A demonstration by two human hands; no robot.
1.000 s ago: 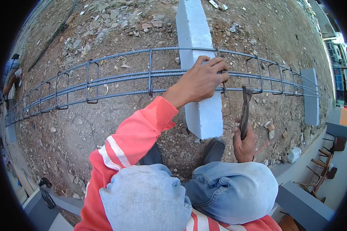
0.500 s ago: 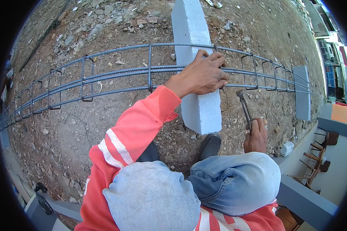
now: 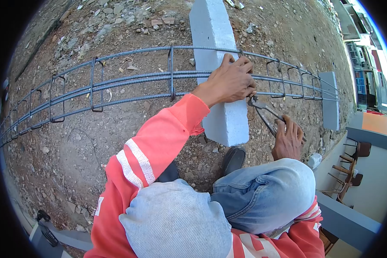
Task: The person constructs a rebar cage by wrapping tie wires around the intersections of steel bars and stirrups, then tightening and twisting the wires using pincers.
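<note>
A long rebar cage [image 3: 137, 78] of ribbed bars and square wire stirrups rests across a pale foam-like block [image 3: 225, 122]. My left hand [image 3: 231, 81] is closed over the cage's bars above the block, at a stirrup mostly hidden beneath the fingers. In my right hand [image 3: 289, 139] is a pair of pincers [image 3: 266, 109], its handles spread apart. The jaws are at the lower bar, just below my left fingertips. Whether they touch a wire there I cannot tell.
Another pale block [image 3: 330, 101] supports the cage at the right. Stony ground [image 3: 86, 150] lies all around, with rubble at the top. Stacked chairs [image 3: 350, 170] stand at the right beyond a low grey wall [image 3: 344, 219]. My shoe [image 3: 234, 160] is near the block's lower end.
The pincers have moved up and left to the lower bar, and their handles have spread. My right hand has opened around the handles. My left hand stays at the same stirrup.
</note>
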